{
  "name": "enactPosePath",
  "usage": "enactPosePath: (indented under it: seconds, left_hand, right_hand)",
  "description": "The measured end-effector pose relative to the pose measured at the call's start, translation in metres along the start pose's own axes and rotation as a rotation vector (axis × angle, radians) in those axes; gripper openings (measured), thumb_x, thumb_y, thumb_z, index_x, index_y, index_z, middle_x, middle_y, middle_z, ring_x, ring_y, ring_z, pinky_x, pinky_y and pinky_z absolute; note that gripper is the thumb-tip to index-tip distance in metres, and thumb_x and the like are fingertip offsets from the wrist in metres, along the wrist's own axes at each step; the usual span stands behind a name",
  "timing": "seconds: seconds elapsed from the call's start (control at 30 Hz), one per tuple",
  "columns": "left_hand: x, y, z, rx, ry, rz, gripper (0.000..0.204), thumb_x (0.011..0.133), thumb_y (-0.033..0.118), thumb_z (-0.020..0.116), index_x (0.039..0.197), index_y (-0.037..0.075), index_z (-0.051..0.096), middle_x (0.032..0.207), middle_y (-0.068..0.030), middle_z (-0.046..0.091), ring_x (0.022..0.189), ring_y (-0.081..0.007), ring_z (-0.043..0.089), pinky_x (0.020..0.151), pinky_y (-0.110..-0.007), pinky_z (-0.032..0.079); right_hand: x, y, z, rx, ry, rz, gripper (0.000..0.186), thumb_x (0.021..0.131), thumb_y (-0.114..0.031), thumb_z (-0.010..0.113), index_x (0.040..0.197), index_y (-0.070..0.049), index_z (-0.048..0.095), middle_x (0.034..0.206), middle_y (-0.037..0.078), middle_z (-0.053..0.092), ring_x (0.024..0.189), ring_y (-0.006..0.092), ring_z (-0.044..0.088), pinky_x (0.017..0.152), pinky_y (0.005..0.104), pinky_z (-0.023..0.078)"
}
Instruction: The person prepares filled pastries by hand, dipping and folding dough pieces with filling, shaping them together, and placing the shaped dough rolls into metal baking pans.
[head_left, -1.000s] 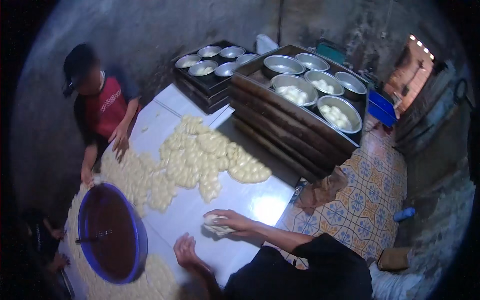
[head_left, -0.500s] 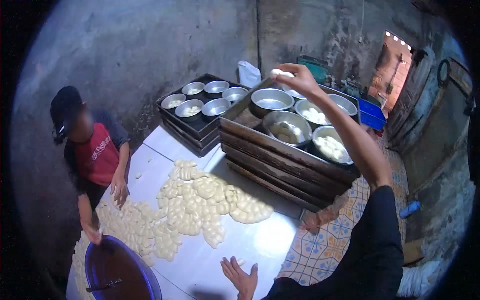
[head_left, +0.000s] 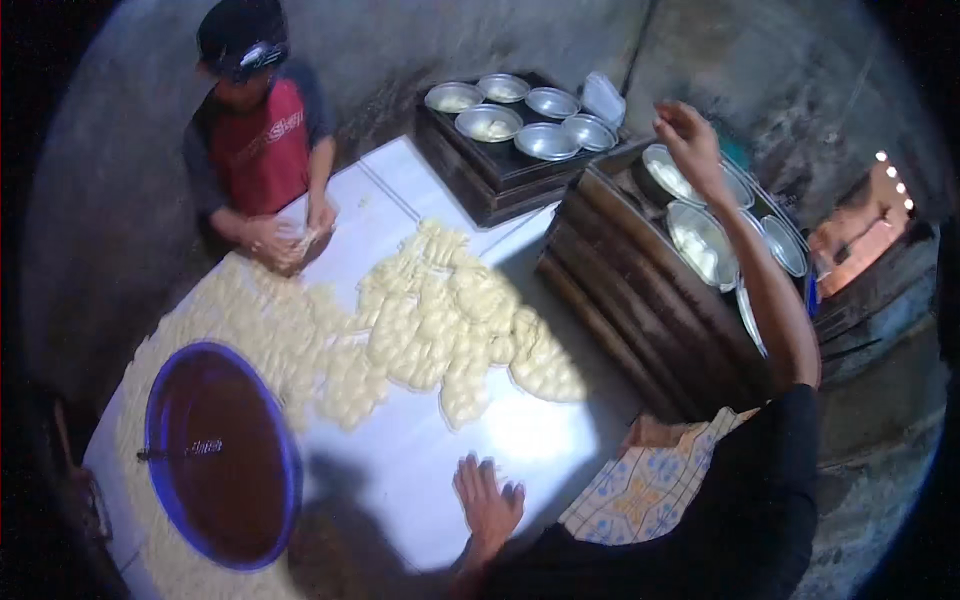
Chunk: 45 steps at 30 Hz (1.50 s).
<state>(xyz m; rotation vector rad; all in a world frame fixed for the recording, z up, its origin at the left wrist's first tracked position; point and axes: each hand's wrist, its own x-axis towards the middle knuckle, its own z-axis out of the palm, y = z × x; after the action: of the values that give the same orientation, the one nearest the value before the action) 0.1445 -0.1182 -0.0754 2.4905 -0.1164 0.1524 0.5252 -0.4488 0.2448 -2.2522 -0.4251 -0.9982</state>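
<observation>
My left hand (head_left: 489, 498) lies palm down on the white tabletop (head_left: 425, 480), fingers spread, close to a bright patch of light. Lumpy pale dough pieces (head_left: 440, 320) are massed together just beyond it. My right hand (head_left: 690, 145) is raised over the near stack of dark trays (head_left: 650, 285), its fingers loosely bent and no dough visible in them. Below it, round metal pans sit in the top tray; one pan (head_left: 702, 245) holds white dough pieces, and another (head_left: 668, 172) is partly covered by my hand.
Across the table a person (head_left: 262, 150) in a cap handles something pale and blurred. A blue-rimmed tub (head_left: 225, 460) with brown inside stands at the left, dough around it. Another tray stack (head_left: 480, 185) bearing metal pans stands at the back. Patterned tiles (head_left: 645, 485) show beside the table.
The view has shifted, bringing the tub and person further into frame. The dough ball seen in my right hand is no longer visible there. The other person's hands have come together.
</observation>
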Motion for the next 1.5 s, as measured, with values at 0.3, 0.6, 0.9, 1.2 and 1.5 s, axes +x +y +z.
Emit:
enactPosePath:
  seconds: [0.3, 0.6, 0.9, 1.2, 1.5]
  left_hand:
    - [-0.005, -0.017, 0.016, -0.112, 0.155, -0.003, 0.058, 0.081, 0.020, 0.062, 0.126, -0.009, 0.040, 0.134, -0.0310, 0.037, 0.128, -0.0453, 0.033, 0.108, -0.052, 0.026]
    - [-0.015, -0.024, -0.007, -0.348, 0.286, -0.156, 0.047, 0.081, 0.005, 0.062, 0.126, 0.000, 0.048, 0.123, -0.0212, 0.054, 0.112, -0.0365, 0.054, 0.093, -0.041, 0.045]
    - [-0.008, -0.022, -0.052, -0.096, 0.321, 0.076, 0.078, 0.066, 0.015, 0.078, 0.134, 0.001, 0.040, 0.136, -0.0199, 0.041, 0.124, -0.0403, 0.040, 0.106, -0.049, 0.031]
    - [-0.088, -0.081, -0.045, -0.100, 0.468, -0.251, 0.034, 0.074, 0.000, 0.060, 0.108, 0.001, 0.059, 0.112, -0.0186, 0.058, 0.113, -0.0363, 0.051, 0.097, -0.045, 0.041]
    - [-0.082, -0.049, -0.054, 0.108, 0.289, -0.199, 0.061, 0.075, 0.030, 0.071, 0.128, 0.008, 0.050, 0.136, -0.0219, 0.041, 0.128, -0.0401, 0.033, 0.103, -0.054, 0.025]
  right_hand:
    - [-0.252, -0.205, 0.080, 0.338, -1.305, -0.300, 0.032, 0.078, -0.018, 0.064, 0.110, -0.011, 0.064, 0.102, 0.013, 0.065, 0.091, 0.0292, 0.063, 0.076, 0.0402, 0.050]
    - [-0.392, -0.173, 0.206, 0.246, -0.425, 0.654, 0.028, 0.069, -0.025, 0.068, 0.077, -0.002, 0.054, 0.066, 0.014, 0.061, 0.060, 0.0309, 0.059, 0.060, 0.0399, 0.047]
    - [-0.400, -0.280, 0.087, 1.379, -0.666, 0.668, 0.020, 0.076, -0.004, 0.065, 0.092, -0.003, 0.053, 0.087, 0.002, 0.053, 0.083, 0.0089, 0.052, 0.075, 0.0252, 0.044]
    - [-0.423, -0.238, 0.153, 0.322, -0.745, -0.031, 0.026, 0.082, -0.013, 0.061, 0.104, 0.002, 0.065, 0.104, 0.021, 0.063, 0.095, 0.0306, 0.062, 0.084, 0.0370, 0.048]
    - [-0.383, -0.168, 0.232, 0.150, -0.483, 0.651, 0.024, 0.075, -0.016, 0.063, 0.092, 0.001, 0.065, 0.085, 0.017, 0.068, 0.081, 0.0214, 0.067, 0.069, 0.0314, 0.050]
